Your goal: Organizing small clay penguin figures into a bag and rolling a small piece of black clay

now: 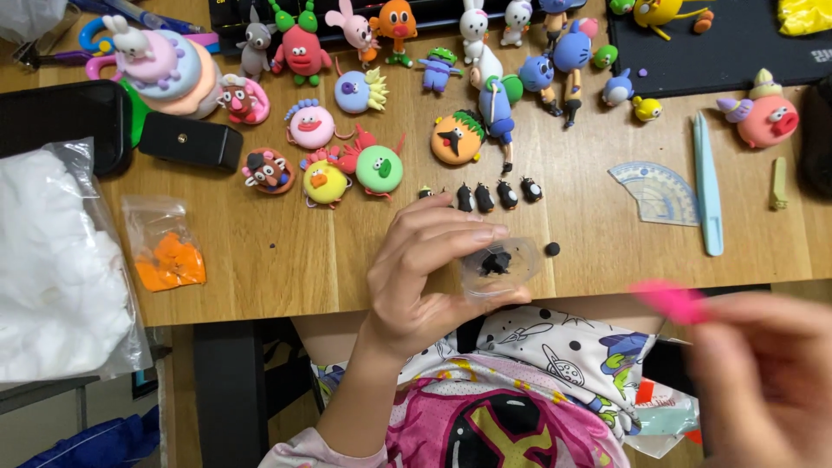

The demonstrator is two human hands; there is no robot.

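Note:
My left hand [425, 277] holds a small clear plastic bag [503, 270] with a lump of black clay [496, 263] inside, just in front of the table edge. My right hand [763, 373] is blurred at the lower right and pinches a pink tool [672, 302]. A row of small black clay figures [494, 195] stands on the wooden table [260, 260] just beyond my left hand. A tiny black clay ball [552, 249] lies to the right of the bag.
Several colourful clay figures [364, 165] crowd the back of the table. A clear protractor [659, 191], a pale blue sculpting tool [706, 186], a bag of orange clay [169, 260], a big bag of white clay [52, 269] and a black box [191, 139] lie around.

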